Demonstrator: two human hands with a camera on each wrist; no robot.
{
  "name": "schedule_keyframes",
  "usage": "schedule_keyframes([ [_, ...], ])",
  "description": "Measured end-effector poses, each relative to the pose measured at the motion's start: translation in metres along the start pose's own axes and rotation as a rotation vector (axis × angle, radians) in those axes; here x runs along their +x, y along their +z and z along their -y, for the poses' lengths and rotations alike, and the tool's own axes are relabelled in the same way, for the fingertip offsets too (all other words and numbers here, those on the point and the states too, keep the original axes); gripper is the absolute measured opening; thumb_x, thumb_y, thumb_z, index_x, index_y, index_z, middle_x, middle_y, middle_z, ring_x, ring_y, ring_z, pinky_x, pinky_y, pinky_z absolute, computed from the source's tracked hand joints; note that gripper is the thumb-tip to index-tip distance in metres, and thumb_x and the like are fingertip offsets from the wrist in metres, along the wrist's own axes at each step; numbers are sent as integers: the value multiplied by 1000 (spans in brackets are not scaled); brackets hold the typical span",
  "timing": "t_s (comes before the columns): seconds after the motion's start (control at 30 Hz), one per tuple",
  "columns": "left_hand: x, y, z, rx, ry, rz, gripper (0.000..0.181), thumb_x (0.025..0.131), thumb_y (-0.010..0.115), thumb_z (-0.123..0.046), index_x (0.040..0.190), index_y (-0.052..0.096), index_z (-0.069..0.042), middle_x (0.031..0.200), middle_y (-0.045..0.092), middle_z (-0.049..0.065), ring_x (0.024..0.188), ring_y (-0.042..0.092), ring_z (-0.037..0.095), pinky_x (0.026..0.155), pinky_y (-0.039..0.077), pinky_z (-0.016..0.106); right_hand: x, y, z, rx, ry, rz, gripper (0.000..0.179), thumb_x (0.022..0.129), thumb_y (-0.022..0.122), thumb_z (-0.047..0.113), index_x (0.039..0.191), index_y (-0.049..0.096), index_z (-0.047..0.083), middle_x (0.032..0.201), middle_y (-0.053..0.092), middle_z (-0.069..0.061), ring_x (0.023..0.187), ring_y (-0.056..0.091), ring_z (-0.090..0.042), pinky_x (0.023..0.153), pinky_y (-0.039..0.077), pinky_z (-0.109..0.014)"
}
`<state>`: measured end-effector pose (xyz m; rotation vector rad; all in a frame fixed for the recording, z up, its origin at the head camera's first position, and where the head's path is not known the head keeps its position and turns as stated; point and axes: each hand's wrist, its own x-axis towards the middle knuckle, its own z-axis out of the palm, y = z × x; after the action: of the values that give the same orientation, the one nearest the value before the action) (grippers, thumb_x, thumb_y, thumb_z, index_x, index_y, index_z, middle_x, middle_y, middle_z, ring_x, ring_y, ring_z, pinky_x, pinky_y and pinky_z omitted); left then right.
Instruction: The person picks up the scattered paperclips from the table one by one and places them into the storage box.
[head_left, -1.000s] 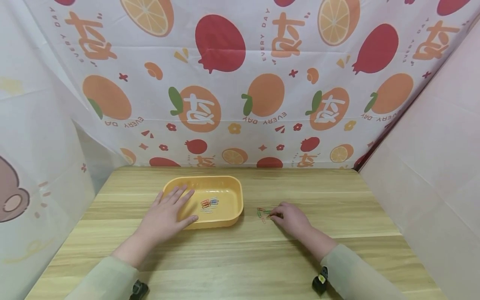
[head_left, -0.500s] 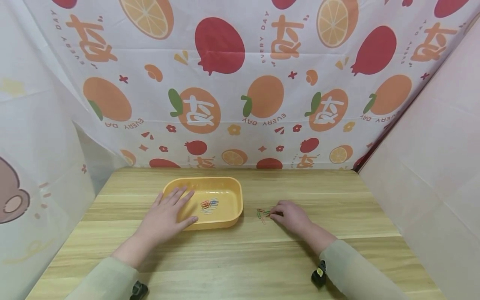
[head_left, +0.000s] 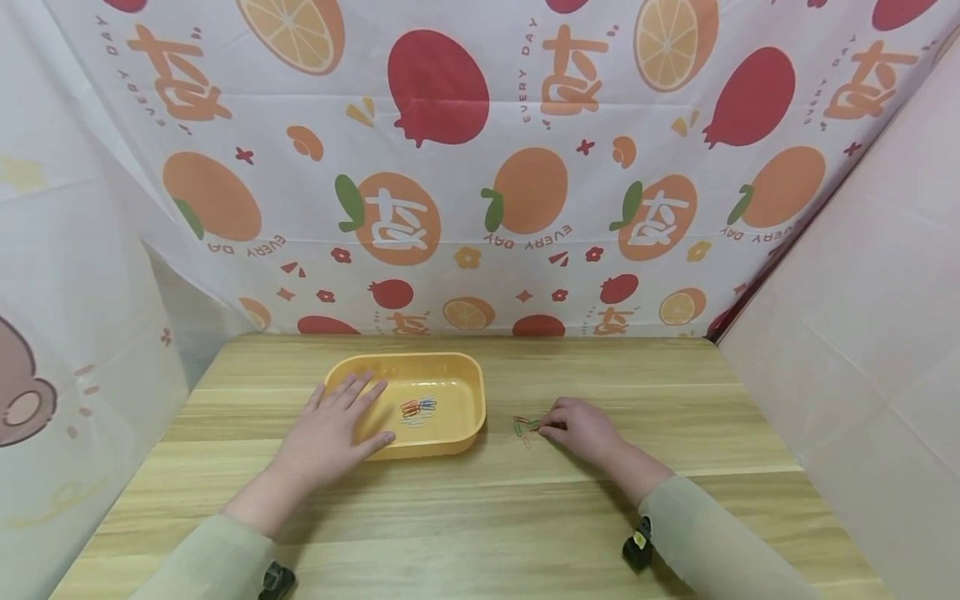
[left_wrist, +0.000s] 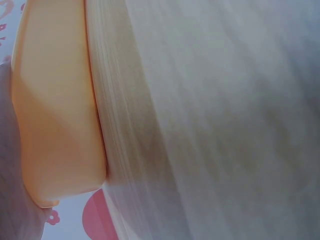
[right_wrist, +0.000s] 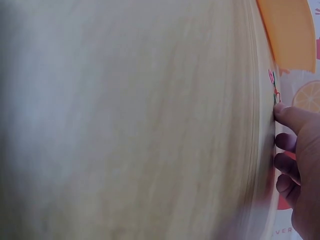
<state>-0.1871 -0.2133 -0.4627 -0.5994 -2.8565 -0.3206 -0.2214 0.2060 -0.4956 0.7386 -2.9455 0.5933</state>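
Observation:
A yellow plastic tray [head_left: 442, 446] stands on the table, left of centre in the head view. Inside it lie several paper clips [head_left: 412, 408], red, blue and pale ones. My left hand [head_left: 330, 429] rests over the tray's left end with fingers spread and the thumb along the front rim. To the right of the tray is a small group of loose paper clips [head_left: 522, 429], green, red and pink. At that group's right edge my right hand [head_left: 585, 435] pinches a paper clip between thumb and forefinger, down at the table; the fingertips mostly hide it. The other fingers are curled.
The wooden table [head_left: 480, 525] spreads in front of and beside the tray. A fruit-printed cloth [head_left: 465, 167] hangs along its back edge, and pale cloths hang at both sides. Dark wrist devices [head_left: 637, 546] sit at the sleeve cuffs.
My right hand's fingertips have shifted very slightly at the edge of the loose paper clips. The left hand and the tray stay in place.

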Motion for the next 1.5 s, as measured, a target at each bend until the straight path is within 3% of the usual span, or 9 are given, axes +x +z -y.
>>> schedule_keyframes([
  [0.3,1,-3,-1,5,-2,26,85,90,53,-69,155,35,-17,161,28,12,147,22,38,117,8,65,-1,1,-2,-16,-23,-11,10,91,73,30,96,80,26,87,63,16,78,58,-2,72,52,-28],
  [0.73,0,-3,-1,3,-1,27,83,91,57,-64,156,32,-19,162,27,11,148,21,38,117,6,64,-3,2,-6,181,73,-91,9,89,75,28,95,80,24,88,62,18,84,60,-4,77,54,-31],
  [1.13,-1,-2,0,6,11,-5,84,90,58,-65,155,35,-18,161,29,12,146,24,39,117,7,64,-1,-1,-4,249,136,-96,7,89,75,31,95,78,30,89,62,21,85,60,-3,78,53,-31],
  [1.5,0,-1,1,11,-5,24,86,89,51,-71,156,33,-19,162,26,9,148,21,37,118,4,62,9,-8,5,346,141,-74,15,93,71,32,100,79,23,92,64,16,82,58,-9,69,51,-28],
])
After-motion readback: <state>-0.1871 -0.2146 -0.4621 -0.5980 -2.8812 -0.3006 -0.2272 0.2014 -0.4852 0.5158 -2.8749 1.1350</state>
